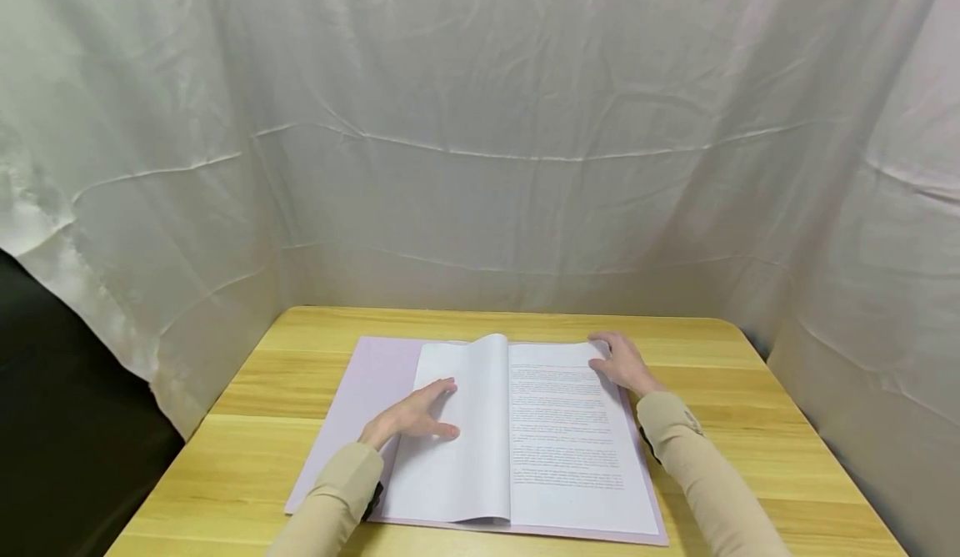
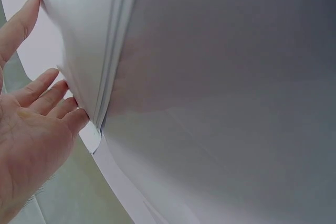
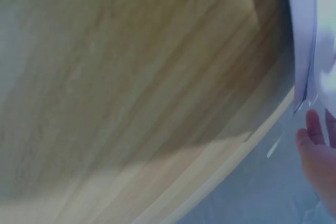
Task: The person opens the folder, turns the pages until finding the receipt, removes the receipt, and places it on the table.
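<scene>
A light purple folder (image 1: 378,373) lies spread on the table, with white sheets inside. On its left side, a blank white page (image 1: 483,432) bulges up near the middle fold. The right page (image 1: 566,507) carries lines of small printed text. My left hand (image 1: 411,417) rests over the left page, thumb and fingers spread. In the left wrist view, the fingertips of the left hand (image 2: 39,124) meet the edge of the curved sheets. At the top right corner of the printed page is my right hand (image 1: 621,363), thumb over the page and fingers apart from it near the top edge.
The wooden table (image 1: 750,440) has rounded far corners. Pale grey curtains (image 1: 487,207) hang close behind it and along both sides. A black surface (image 1: 60,424) shows at the far left.
</scene>
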The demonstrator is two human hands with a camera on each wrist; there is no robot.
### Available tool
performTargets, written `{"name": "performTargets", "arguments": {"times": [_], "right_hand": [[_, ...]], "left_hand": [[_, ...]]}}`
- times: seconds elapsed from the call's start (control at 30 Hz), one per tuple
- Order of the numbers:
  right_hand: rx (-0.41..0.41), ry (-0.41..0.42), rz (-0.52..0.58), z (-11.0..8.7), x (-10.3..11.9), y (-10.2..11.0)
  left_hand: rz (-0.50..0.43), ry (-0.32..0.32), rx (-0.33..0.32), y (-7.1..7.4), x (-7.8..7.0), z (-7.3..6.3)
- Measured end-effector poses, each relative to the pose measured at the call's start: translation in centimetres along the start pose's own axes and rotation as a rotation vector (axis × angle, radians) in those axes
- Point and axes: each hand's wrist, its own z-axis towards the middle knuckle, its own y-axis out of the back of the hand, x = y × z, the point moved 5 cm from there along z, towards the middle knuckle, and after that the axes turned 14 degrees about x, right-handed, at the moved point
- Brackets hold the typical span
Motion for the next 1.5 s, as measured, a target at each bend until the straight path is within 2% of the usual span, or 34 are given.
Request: {"name": "performTargets", "arguments": {"times": [0.23,0.6,1.17,1.5], "right_hand": [[-0.046,-0.067,0.041,-0.1,-0.1,0.4],[-0.077,-0.117,-0.067,-0.1,0.0,0.9],[-0.066,-0.124,-0.09,0.0,-0.3,1.0],[-0.072,-0.104,-0.019,-0.3,0.4,1.1]], "left_hand": [[0.008,-0.015,0.006,0.0,0.0,0.0],[0.006,-0.013,0.004,0.0,-0.2,-0.1],[0.013,-0.018,0.006,0.0,-0.1,-0.1],[0.019,-0.023,0.007,0.0,-0.3,-0.2]]}}
